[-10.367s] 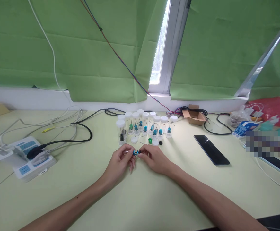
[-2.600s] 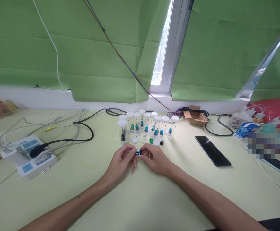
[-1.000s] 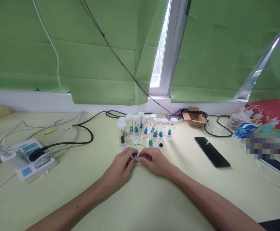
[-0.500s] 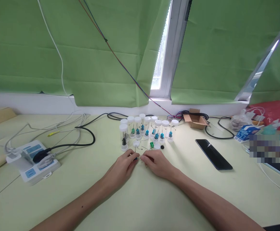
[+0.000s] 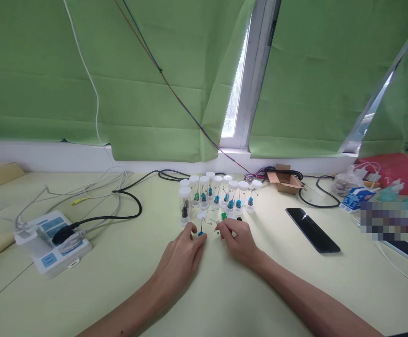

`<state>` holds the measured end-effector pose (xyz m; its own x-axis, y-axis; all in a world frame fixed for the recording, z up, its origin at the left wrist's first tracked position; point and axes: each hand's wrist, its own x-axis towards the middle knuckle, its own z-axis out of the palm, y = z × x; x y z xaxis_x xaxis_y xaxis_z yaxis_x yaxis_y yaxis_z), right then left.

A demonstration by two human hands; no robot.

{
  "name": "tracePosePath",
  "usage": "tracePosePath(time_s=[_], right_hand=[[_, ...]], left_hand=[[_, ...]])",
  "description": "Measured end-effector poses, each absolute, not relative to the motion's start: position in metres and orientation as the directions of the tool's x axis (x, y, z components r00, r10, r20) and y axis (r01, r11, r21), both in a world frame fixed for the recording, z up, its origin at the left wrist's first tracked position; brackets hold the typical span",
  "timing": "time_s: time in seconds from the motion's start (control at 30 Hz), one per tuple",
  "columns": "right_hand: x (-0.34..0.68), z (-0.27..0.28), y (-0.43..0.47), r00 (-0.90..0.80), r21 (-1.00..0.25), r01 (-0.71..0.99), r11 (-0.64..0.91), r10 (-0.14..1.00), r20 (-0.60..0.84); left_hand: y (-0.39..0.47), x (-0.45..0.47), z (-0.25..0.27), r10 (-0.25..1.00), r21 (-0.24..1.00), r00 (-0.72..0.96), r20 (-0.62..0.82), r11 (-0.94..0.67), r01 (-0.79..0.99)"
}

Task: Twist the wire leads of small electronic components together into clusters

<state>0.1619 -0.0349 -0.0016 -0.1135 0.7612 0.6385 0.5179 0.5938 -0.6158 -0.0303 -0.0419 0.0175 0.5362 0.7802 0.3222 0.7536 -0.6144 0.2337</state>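
My left hand (image 5: 181, 252) rests low over the table, thumb and forefinger closed about a small blue piece (image 5: 200, 233). From that piece a thin bent wire rises to a white cap (image 5: 201, 215). My right hand (image 5: 238, 238) is just to its right, fingertips pinched together; what they grip is too small to make out. A green piece (image 5: 224, 216) and a black piece (image 5: 239, 219) lie just beyond the right hand. Behind both hands stand several clear tubes with white caps (image 5: 204, 192), holding blue, green or black pieces on wires.
A black phone (image 5: 312, 230) lies to the right, and an open cardboard box (image 5: 288, 182) stands behind it. At left is a white power strip (image 5: 53, 243) with plugs and cables. A blue and white carton (image 5: 357, 199) sits at far right.
My right hand has drawn away to the right, widening the gap between the hands. The left fingers have shifted, showing more of the blue piece. The view has tilted slightly.
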Motion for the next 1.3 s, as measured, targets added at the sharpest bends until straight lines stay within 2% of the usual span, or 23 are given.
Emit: tracePosePath(time_s=[0.1, 0.23, 0.47, 0.53, 0.6, 0.7, 0.73, 1.03, 1.3], right_hand=[[0.162, 0.0, -0.036, -0.096, -0.501, 0.598, 0.626, 0.676, 0.73], [0.164, 0.014, -0.039, -0.18, -0.324, 0.68, 0.658, 0.578, 0.796], [0.177, 0.07, -0.021, -0.127, -0.211, 0.798, 0.564, 0.5, 0.857], [0.187, 0.091, -0.003, -0.115, -0.203, 0.849, 0.488, 0.546, 0.83], [0.2, 0.113, 0.02, -0.093, -0.224, 0.899, 0.376, 0.665, 0.741], [0.218, 0.139, 0.055, -0.05, -0.226, 0.96, 0.164, 0.897, 0.44], [0.223, 0.144, 0.064, -0.054, -0.215, 0.965, 0.148, 0.918, 0.392], [0.234, 0.141, 0.096, -0.134, -0.158, 0.976, 0.15, 0.985, 0.106], [0.234, 0.132, 0.101, -0.15, -0.11, 0.981, 0.162, 0.982, 0.115]], left_hand=[[-0.046, -0.027, 0.016, 0.791, 0.162, 0.542, 0.284, -0.597, 0.786], [-0.048, -0.025, 0.011, 0.774, 0.162, 0.562, 0.291, -0.619, 0.769], [-0.046, -0.026, 0.008, 0.767, 0.227, 0.577, 0.282, -0.637, 0.736], [-0.045, -0.026, 0.008, 0.753, 0.254, 0.593, 0.286, -0.656, 0.71], [-0.044, -0.026, 0.007, 0.741, 0.282, 0.606, 0.289, -0.671, 0.686], [-0.043, -0.026, 0.006, 0.74, 0.312, 0.603, 0.297, -0.672, 0.672], [-0.043, -0.027, 0.005, 0.745, 0.316, 0.597, 0.298, -0.667, 0.675], [-0.042, -0.027, 0.009, 0.798, 0.322, 0.548, 0.249, -0.602, 0.731], [-0.043, -0.028, 0.01, 0.819, 0.373, 0.518, 0.246, -0.573, 0.73]])
